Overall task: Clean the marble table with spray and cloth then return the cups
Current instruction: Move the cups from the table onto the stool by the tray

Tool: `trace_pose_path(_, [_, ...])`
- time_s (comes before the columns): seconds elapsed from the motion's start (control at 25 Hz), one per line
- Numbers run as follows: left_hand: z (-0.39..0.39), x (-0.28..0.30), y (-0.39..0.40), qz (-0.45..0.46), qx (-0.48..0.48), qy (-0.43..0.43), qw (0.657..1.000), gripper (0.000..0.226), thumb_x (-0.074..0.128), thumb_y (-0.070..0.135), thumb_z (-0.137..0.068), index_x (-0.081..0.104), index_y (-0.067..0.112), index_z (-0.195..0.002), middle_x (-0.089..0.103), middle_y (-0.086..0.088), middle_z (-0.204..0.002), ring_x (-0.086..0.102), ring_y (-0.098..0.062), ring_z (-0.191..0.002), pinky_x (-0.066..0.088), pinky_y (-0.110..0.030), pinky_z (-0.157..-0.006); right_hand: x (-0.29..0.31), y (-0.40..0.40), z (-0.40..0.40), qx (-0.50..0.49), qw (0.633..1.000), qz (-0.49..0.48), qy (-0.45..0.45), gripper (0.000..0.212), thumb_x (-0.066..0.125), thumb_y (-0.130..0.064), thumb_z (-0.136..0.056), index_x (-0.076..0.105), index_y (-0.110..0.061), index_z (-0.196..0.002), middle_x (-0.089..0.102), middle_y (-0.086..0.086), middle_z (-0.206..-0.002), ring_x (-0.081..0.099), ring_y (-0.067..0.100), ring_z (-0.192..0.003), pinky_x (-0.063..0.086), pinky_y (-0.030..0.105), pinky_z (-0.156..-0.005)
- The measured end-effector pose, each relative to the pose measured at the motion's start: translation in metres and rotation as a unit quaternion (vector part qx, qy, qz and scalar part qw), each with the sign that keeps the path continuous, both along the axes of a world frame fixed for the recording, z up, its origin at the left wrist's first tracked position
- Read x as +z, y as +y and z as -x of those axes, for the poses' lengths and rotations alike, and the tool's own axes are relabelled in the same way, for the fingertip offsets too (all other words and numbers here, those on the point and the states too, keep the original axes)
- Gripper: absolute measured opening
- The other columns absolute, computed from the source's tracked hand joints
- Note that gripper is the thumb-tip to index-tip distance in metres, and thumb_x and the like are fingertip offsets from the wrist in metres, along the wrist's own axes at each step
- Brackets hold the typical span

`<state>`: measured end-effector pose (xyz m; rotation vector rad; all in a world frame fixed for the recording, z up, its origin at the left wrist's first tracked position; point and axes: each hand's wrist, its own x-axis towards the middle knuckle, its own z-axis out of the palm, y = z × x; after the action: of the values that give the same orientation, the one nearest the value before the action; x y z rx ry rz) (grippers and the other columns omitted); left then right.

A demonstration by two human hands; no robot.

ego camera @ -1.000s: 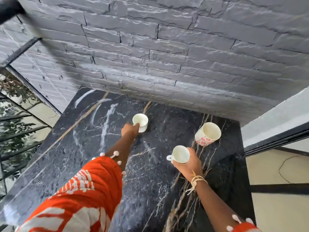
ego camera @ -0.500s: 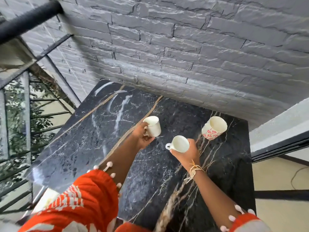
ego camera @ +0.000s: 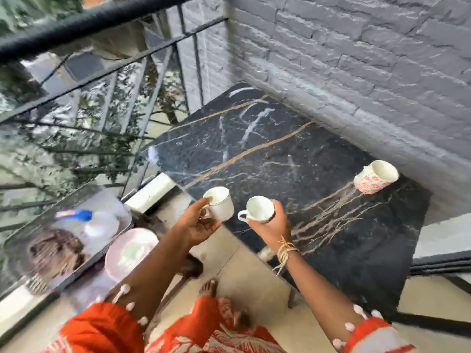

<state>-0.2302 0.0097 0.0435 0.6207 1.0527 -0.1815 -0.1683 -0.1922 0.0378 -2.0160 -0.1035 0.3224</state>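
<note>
Head view shows two cups held up in the air, near the lower left edge of the dark marble surface [ego camera: 293, 154]. At the middle of the frame the left hand [ego camera: 196, 225] holds the left cup [ego camera: 220, 203], with the thumb hooked on the rim and the other fingers curled near the handle. Just to its right, the right hand [ego camera: 271, 225] wraps its fingers round the right cup [ego camera: 258, 208], whose handle points left. The two cups are close together, so they could bump and chip if the hands drift inward. The left cup is held mostly by thumb and fingertips, so I think it could slip or tip, and it would fall on the hard floor [ego camera: 254, 263] and break. A bare foot [ego camera: 209, 287] is right below, so bits could hurt it. A third cup with red flowers [ego camera: 374, 178] sits at the right of the frame on the surface, close to the grey wall [ego camera: 356, 59]. It must be moved too, or the cloth may knock it. At the lower left of the frame is a tray [ego camera: 107, 197] with what looks like a spray bottle [ego camera: 94, 225] and a brown cloth [ego camera: 56, 253], and a pink plate [ego camera: 132, 250] beside it. That part is blurry. Putting the cups down there in a hurry could hit the bottle or the plate.
</note>
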Motion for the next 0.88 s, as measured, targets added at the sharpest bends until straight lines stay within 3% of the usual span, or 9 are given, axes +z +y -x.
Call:
trace_pose_path(0.16, [0.104, -0.005, 0.054, 0.024, 0.088, 0.013, 0.996, 0.032, 0.071, 0.032, -0.080, 0.046, 0.015, -0.071, 0.049, -0.006, -0.074, 0.054, -0.019, -0.071, 0.060, -0.033, -0.058, -0.014, 0.064, 0.059, 0.106, 0.994, 0.030, 0.001, 0.061, 0.091, -0.029, -0.053, 0.052, -0.044, -0.098, 0.063, -0.020, -0.092, 0.062, 0.009, -0.089, 0.054, 0.026, -0.075])
trace_pose_path(0.36, [0.234, -0.031, 0.119, 0.021, 0.177, 0.067, 0.982, 0.035, 0.067, 0.038, -0.084, 0.041, 0.017, -0.073, 0.059, -0.012, -0.073, 0.063, -0.024, -0.064, 0.057, -0.030, -0.058, -0.035, 0.146, 0.148, 0.198, 0.979, 0.051, -0.005, 0.063, 0.091, -0.035, -0.053, 0.053, -0.036, -0.104, 0.060, -0.019, -0.094, 0.058, 0.003, -0.087, 0.049, 0.019, -0.074])
trace_pose_path(0.48, [0.312, -0.055, 0.152, 0.031, 0.220, 0.122, 0.967, 0.033, 0.067, 0.038, -0.083, 0.043, 0.016, -0.075, 0.058, -0.012, -0.075, 0.062, -0.025, -0.065, 0.056, -0.028, -0.049, -0.062, 0.200, 0.213, 0.228, 0.972, 0.056, 0.014, 0.067, 0.090, -0.035, -0.050, 0.056, -0.027, -0.107, 0.064, -0.009, -0.100, 0.063, 0.010, -0.092, 0.054, 0.025, -0.076])
trace_pose_path(0.64, [0.370, -0.080, 0.181, 0.052, 0.273, 0.123, 0.953, 0.027, 0.064, 0.032, -0.086, 0.045, 0.016, -0.078, 0.054, -0.009, -0.062, 0.057, -0.018, -0.037, 0.050, -0.019, -0.038, -0.095, 0.251, 0.280, 0.257, 0.964, 0.060, 0.020, 0.067, 0.090, -0.028, -0.051, 0.059, -0.017, -0.109, 0.059, -0.006, -0.102, 0.057, 0.012, -0.094, 0.051, 0.027, -0.081])
trace_pose_path(0.72, [0.387, -0.097, 0.200, 0.056, 0.266, 0.089, 0.958, 0.034, 0.079, 0.029, -0.072, 0.053, 0.013, -0.085, 0.055, -0.007, -0.062, 0.050, -0.013, -0.047, 0.044, -0.017, -0.046, -0.115, 0.269, 0.303, 0.288, 0.955, 0.071, 0.011, 0.064, 0.089, -0.028, -0.052, 0.060, -0.015, -0.108, 0.060, -0.005, -0.100, 0.056, 0.011, -0.092, 0.047, 0.021, -0.078])
trace_pose_path(0.8, [0.396, -0.115, 0.216, 0.055, 0.246, 0.088, 0.964, 0.050, 0.089, 0.024, -0.057, 0.055, 0.009, -0.091, 0.057, -0.008, -0.070, 0.046, -0.012, -0.060, 0.039, -0.018, -0.061, -0.140, 0.279, 0.319, 0.331, 0.939, 0.099, -0.002, 0.063, 0.088, -0.030, -0.052, 0.059, -0.013, -0.105, 0.061, 0.001, -0.101, 0.057, 0.018, -0.093, 0.047, 0.025, -0.077])
trace_pose_path(0.88, [0.395, -0.131, 0.226, 0.037, 0.236, 0.099, 0.966, 0.031, 0.073, 0.021, -0.080, 0.047, 0.008, -0.093, 0.051, -0.012, -0.083, 0.052, -0.018, -0.070, 0.051, -0.030, -0.061, -0.161, 0.281, 0.328, 0.353, 0.927, 0.125, -0.020, 0.063, 0.087, -0.031, -0.051, 0.058, -0.012, -0.103, 0.061, 0.005, -0.101, 0.058, 0.026, -0.095, 0.049, 0.033, -0.076])
